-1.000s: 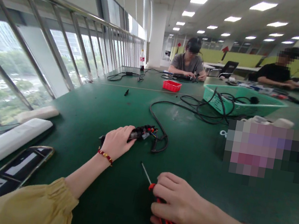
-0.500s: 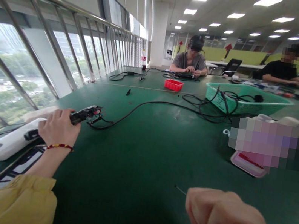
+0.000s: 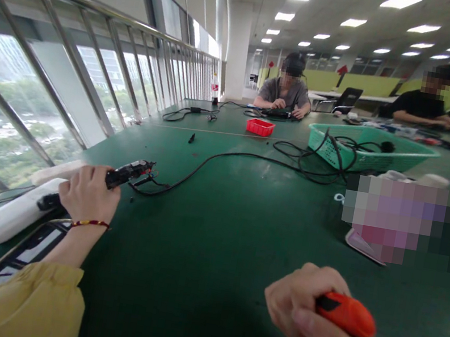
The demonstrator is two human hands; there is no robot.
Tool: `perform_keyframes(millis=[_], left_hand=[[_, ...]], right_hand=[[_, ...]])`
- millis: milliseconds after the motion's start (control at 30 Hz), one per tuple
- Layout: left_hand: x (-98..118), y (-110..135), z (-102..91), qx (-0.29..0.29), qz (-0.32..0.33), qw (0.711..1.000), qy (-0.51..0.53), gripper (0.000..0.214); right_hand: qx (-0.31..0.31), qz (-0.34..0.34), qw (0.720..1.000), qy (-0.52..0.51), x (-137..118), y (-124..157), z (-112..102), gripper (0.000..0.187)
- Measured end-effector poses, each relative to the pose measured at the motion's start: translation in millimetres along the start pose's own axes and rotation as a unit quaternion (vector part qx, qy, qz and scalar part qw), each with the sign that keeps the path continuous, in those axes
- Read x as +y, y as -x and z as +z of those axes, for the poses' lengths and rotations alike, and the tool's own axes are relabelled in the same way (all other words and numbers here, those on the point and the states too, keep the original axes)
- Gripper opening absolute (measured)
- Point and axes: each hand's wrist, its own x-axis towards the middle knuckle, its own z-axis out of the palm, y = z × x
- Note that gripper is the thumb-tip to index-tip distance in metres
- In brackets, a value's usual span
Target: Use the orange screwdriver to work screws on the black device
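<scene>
My left hand [image 3: 89, 194] is closed around a black handheld device [image 3: 129, 172], its far end opened up with bare wires and inner parts showing. A black cord [image 3: 202, 171] runs from that end across the green table. Just below the device lies a tiny dark piece [image 3: 132, 199]. To the right, my right hand [image 3: 305, 305] grips a screwdriver [image 3: 349, 316] by its orange and black handle, held above the table and apart from the device. The screwdriver's shaft can hardly be made out now.
Beside my left forearm lie a white appliance [image 3: 13, 211] and a dark framed item [image 3: 37, 243]. A green basket [image 3: 365, 154] holds cords; a small red tray [image 3: 260, 127] stands further back. A blurred pinkish object [image 3: 394, 214] is on the right. Two people sit beyond, near a metal railing [image 3: 83, 7].
My right hand has moved up and left with the screwdriver, and the handle has turned. The tiny dark piece below the device has appeared. My left hand has hardly moved.
</scene>
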Motion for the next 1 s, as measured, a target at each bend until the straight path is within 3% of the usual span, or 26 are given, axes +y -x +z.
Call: perform_keyframes(millis=[100, 233, 400, 500, 600, 667, 700, 767, 800, 900, 1000], left_hand=[[14, 3, -5.6, 0.02, 0.045, 0.998, 0.037, 0.024], [53, 10, -14.0, 0.018, 0.155, 0.983, 0.094, 0.026], [124, 16, -19.4, -0.07, 0.32, 0.918, 0.222, 0.032], [156, 15, -13.3, -0.138, 0.342, 0.89, 0.268, 0.029], [168, 13, 1.5, -0.214, 0.329, 0.877, 0.278, 0.028], [166, 15, 11.0, -0.204, 0.314, 0.889, 0.261, 0.031], [163, 16, 14.0, -0.186, 0.312, 0.899, 0.246, 0.033], [153, 17, 15.9, -0.147, 0.307, 0.916, 0.212, 0.036], [144, 17, 15.1, -0.133, 0.3, 0.924, 0.195, 0.037], [105, 9, 10.7, -0.115, 0.228, 0.958, 0.134, 0.036], [50, 0, 9.9, -0.162, 0.147, 0.975, 0.039, 0.043]], right_hand=[[-0.013, 0.06, 0.98, -0.19, 11, -1, 1, 0.024], [-0.017, 0.094, 0.97, -0.223, 25, 7, 9, 0.024], [-0.04, 0.115, 0.969, -0.214, 23, 9, 8, 0.031], [-0.038, 0.117, 0.956, -0.266, 18, 5, 4, 0.029], [-0.065, 0.078, 0.97, -0.223, 17, 3, 7, 0.028], [-0.129, 0.005, 0.98, -0.15, 20, 6, 13, 0.029], [-0.189, -0.042, 0.974, -0.118, 23, 8, 17, 0.03], [-0.329, -0.112, 0.937, -0.029, 31, 15, 25, 0.035], [-0.364, -0.154, 0.918, 0.019, 35, 19, 28, 0.035], [-0.405, -0.204, 0.88, 0.141, 46, 26, 32, 0.029], [-0.411, -0.181, 0.877, 0.173, 51, 25, 28, 0.026]])
